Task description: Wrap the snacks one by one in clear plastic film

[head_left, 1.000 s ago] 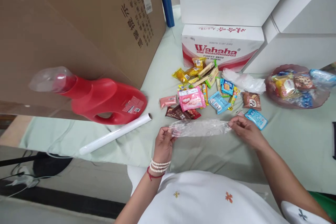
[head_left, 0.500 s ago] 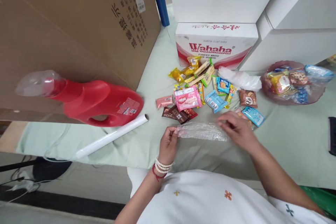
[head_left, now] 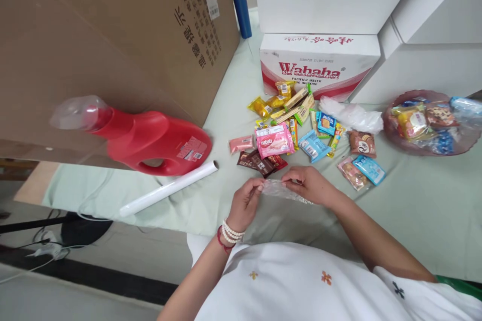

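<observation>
My left hand [head_left: 244,203] and my right hand [head_left: 311,184] both pinch a crumpled clear plastic bag [head_left: 276,189] close together, just above the pale green table cloth [head_left: 406,200]. The bag's loose end trails under my right hand. Right behind my hands lies a heap of snack packets [head_left: 289,120], with a pink Nabati pack [head_left: 273,141] and dark chocolate packs [head_left: 261,161] nearest. A pink packet and a blue packet [head_left: 369,168] lie to the right of my right hand.
A red detergent jug [head_left: 150,143] lies on its side at left, with a white roll [head_left: 169,188] in front of it. A big cardboard box [head_left: 113,35], a Wahaha carton [head_left: 320,65] and white boxes stand behind. A glass dish [head_left: 429,148] of snacks sits at right.
My right hand slid left along the stretched bag until it met my left hand. The bag went from pulled out long to bunched between both hands.
</observation>
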`<state>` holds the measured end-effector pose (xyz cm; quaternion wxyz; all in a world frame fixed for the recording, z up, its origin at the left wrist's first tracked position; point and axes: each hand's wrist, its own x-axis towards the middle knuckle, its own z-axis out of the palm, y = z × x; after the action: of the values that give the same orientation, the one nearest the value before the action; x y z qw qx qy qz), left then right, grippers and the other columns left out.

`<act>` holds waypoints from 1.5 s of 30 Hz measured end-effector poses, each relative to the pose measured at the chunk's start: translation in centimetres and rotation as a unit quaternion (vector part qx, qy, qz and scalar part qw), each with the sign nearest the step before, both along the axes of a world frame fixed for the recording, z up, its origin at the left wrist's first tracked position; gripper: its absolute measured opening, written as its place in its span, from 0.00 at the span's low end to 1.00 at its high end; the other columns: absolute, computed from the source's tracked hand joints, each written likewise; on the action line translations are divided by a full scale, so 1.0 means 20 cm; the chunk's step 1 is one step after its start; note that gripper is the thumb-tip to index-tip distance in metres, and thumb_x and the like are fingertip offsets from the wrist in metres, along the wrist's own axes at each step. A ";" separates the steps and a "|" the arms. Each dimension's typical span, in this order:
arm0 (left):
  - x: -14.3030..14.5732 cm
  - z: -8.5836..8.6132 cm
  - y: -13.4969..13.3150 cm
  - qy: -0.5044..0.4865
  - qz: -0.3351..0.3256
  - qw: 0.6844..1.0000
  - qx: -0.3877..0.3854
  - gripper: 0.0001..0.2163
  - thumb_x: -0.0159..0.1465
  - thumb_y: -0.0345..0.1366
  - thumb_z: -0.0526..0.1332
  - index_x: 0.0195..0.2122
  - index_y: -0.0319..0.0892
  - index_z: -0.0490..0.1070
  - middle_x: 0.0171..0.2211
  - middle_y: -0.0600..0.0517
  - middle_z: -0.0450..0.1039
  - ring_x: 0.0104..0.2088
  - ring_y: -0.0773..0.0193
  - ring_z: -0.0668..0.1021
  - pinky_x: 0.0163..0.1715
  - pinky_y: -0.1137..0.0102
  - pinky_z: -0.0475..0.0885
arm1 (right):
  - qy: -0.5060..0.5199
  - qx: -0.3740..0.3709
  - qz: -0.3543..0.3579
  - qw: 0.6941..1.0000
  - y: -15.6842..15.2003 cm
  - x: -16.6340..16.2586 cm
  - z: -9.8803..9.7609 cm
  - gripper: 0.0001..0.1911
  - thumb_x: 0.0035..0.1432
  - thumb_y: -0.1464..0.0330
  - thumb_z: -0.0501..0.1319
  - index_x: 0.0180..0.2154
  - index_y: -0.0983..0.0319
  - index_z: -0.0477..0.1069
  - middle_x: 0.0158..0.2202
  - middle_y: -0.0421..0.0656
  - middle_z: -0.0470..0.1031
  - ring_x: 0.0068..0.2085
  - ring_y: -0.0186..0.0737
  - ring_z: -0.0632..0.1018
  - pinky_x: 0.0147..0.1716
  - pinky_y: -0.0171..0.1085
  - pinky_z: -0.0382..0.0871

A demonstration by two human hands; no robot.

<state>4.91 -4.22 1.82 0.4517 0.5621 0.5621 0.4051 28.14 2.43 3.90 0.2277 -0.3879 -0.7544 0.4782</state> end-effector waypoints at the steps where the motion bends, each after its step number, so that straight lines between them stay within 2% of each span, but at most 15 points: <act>1: 0.01 0.01 0.02 0.011 0.020 0.999 0.023 0.09 0.68 0.43 0.61 0.41 0.46 0.77 0.47 0.46 0.77 0.46 0.57 0.77 0.47 0.65 0.71 | 0.002 -0.021 -0.012 1.000 0.00 0.01 0.01 0.12 0.66 0.60 0.61 0.35 0.58 0.80 0.30 0.40 0.77 0.29 0.37 0.74 0.29 0.34 0.64; 3: 0.04 0.02 0.03 0.036 0.095 0.993 0.062 0.10 0.63 0.43 0.67 0.43 0.46 0.76 0.48 0.46 0.74 0.44 0.58 0.76 0.43 0.66 0.72 | 0.011 -0.069 -0.055 0.996 -0.02 0.01 0.02 0.13 0.64 0.58 0.61 0.34 0.59 0.79 0.26 0.39 0.75 0.26 0.35 0.71 0.25 0.33 0.60; 5: 0.07 0.03 0.03 0.043 0.150 0.986 0.058 0.12 0.61 0.43 0.69 0.42 0.46 0.75 0.41 0.49 0.72 0.35 0.63 0.73 0.36 0.69 0.70 | 0.031 -0.107 -0.110 0.988 -0.05 0.00 0.02 0.14 0.63 0.57 0.62 0.32 0.60 0.77 0.24 0.37 0.73 0.24 0.34 0.69 0.24 0.33 0.58; 8: 0.15 0.04 0.02 -0.040 0.102 0.993 -0.041 0.12 0.63 0.47 0.66 0.35 0.43 0.74 0.28 0.55 0.68 0.26 0.69 0.67 0.28 0.72 0.64 | 0.067 -0.121 -0.181 0.974 -0.11 -0.02 0.01 0.13 0.61 0.57 0.64 0.34 0.60 0.76 0.24 0.37 0.73 0.24 0.34 0.69 0.24 0.33 0.59; 10: 0.20 0.05 0.02 -0.123 0.071 0.983 -0.117 0.16 0.62 0.52 0.66 0.35 0.42 0.73 0.24 0.57 0.66 0.23 0.70 0.65 0.24 0.73 0.61 | 0.076 -0.113 -0.198 0.971 -0.15 -0.03 0.00 0.12 0.61 0.58 0.64 0.35 0.60 0.76 0.24 0.36 0.73 0.24 0.33 0.69 0.24 0.33 0.60; 12: 0.25 0.06 0.05 -0.182 0.084 0.965 -0.167 0.20 0.59 0.55 0.68 0.36 0.42 0.72 0.22 0.59 0.65 0.20 0.72 0.64 0.20 0.74 0.58 | 0.069 -0.086 -0.197 0.974 -0.18 -0.04 -0.01 0.11 0.62 0.59 0.64 0.36 0.60 0.76 0.25 0.37 0.73 0.25 0.33 0.69 0.25 0.33 0.60; 15: 0.29 0.07 0.09 -0.213 0.111 0.951 -0.194 0.22 0.55 0.56 0.70 0.34 0.41 0.71 0.20 0.60 0.64 0.18 0.73 0.63 0.18 0.76 0.55 | 0.043 -0.012 -0.178 0.983 -0.20 -0.03 -0.01 0.09 0.64 0.62 0.62 0.36 0.60 0.77 0.26 0.38 0.74 0.26 0.34 0.71 0.27 0.33 0.61; 19: 0.31 0.08 0.11 -0.219 0.110 0.953 -0.178 0.20 0.52 0.52 0.73 0.31 0.40 0.74 0.19 0.60 0.64 0.19 0.75 0.61 0.18 0.76 0.54 | 0.015 0.061 -0.138 0.988 -0.22 -0.02 -0.01 0.08 0.67 0.66 0.60 0.37 0.59 0.76 0.29 0.40 0.75 0.29 0.36 0.73 0.30 0.34 0.63; 22: 0.31 0.08 0.10 -0.223 0.110 0.953 -0.173 0.18 0.52 0.49 0.73 0.31 0.40 0.74 0.19 0.61 0.63 0.19 0.75 0.60 0.19 0.76 0.54 | 0.012 0.069 -0.136 0.988 -0.22 -0.01 0.00 0.07 0.68 0.66 0.60 0.37 0.59 0.76 0.29 0.40 0.75 0.30 0.37 0.74 0.31 0.34 0.63; 26: 0.31 0.08 0.09 -0.245 0.139 0.941 -0.187 0.20 0.53 0.52 0.72 0.33 0.41 0.73 0.22 0.60 0.66 0.19 0.75 0.61 0.18 0.76 0.53 | 0.007 0.078 -0.120 0.990 -0.22 0.00 0.00 0.08 0.69 0.67 0.58 0.38 0.58 0.76 0.29 0.40 0.73 0.31 0.37 0.74 0.31 0.34 0.64; 29: 0.32 0.08 0.10 -0.243 0.143 0.944 -0.175 0.19 0.52 0.51 0.73 0.34 0.40 0.74 0.25 0.58 0.69 0.20 0.75 0.62 0.20 0.75 0.57 | -0.005 0.095 -0.088 0.992 -0.23 0.01 0.00 0.10 0.71 0.67 0.55 0.39 0.58 0.75 0.30 0.42 0.73 0.31 0.37 0.74 0.32 0.34 0.64; 33: 0.32 0.08 0.10 -0.227 0.134 0.952 -0.152 0.15 0.53 0.46 0.73 0.30 0.41 0.75 0.25 0.56 0.70 0.25 0.72 0.67 0.26 0.74 0.63 | -0.016 0.099 -0.077 0.992 -0.24 0.02 0.00 0.12 0.72 0.66 0.54 0.39 0.58 0.75 0.31 0.42 0.72 0.31 0.37 0.73 0.31 0.35 0.63; 36: 0.32 0.08 0.09 -0.234 0.117 0.954 -0.145 0.14 0.55 0.46 0.71 0.30 0.41 0.75 0.25 0.56 0.70 0.26 0.70 0.68 0.29 0.73 0.65 | -0.011 0.072 -0.090 0.993 -0.25 0.03 0.00 0.12 0.72 0.63 0.55 0.39 0.58 0.75 0.31 0.42 0.72 0.31 0.37 0.72 0.32 0.35 0.63; 41: 0.32 0.09 0.04 -0.206 0.076 0.969 -0.109 0.13 0.61 0.46 0.68 0.32 0.41 0.74 0.27 0.56 0.70 0.27 0.69 0.67 0.31 0.72 0.65 | 0.021 -0.045 -0.155 0.987 -0.24 0.03 0.03 0.16 0.66 0.53 0.61 0.43 0.59 0.75 0.28 0.37 0.67 0.24 0.33 0.64 0.25 0.34 0.58; 45: 0.32 0.07 0.02 -0.198 0.055 0.976 -0.077 0.12 0.64 0.46 0.66 0.33 0.42 0.72 0.28 0.56 0.68 0.28 0.69 0.67 0.31 0.72 0.64 | 0.088 -0.099 -0.203 0.970 -0.22 0.03 0.05 0.19 0.63 0.50 0.63 0.36 0.60 0.76 0.30 0.39 0.68 0.28 0.34 0.66 0.28 0.34 0.60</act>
<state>11.23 -3.74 3.27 0.5731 0.4021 0.5212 0.4881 28.74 -1.94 4.82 0.3454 -0.5100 -0.5859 0.5266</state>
